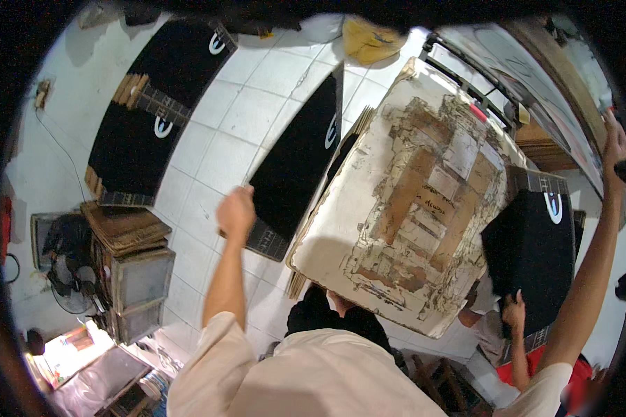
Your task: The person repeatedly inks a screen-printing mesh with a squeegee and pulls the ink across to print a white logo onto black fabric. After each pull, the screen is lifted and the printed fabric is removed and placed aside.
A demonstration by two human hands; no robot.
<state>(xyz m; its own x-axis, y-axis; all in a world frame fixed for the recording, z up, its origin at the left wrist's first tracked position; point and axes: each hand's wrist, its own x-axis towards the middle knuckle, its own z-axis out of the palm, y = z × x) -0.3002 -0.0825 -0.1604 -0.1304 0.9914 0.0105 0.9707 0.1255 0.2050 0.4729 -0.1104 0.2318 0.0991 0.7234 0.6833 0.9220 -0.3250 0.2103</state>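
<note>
My left hand [235,212] grips the lower left edge of a black board [292,170] with a white logo and a dark patterned border, held beside a worn cream table [334,236] patched with brown tape and paper. At the far right, my right hand [615,149] is closed on the edge of a raised wooden-framed screen [556,62]. Below it, a co-worker's hand [515,309] holds another black board [525,250]; this person wears red [549,358] and is partly hidden by my right arm.
More black boards [160,69] line the left side of the tiled floor [236,111]. At lower left are stacked brown boards [125,226] on a cabinet [139,278] and a fan [73,285]. A yellow item [368,38] lies at the back; a wooden stool [445,389] is at lower right.
</note>
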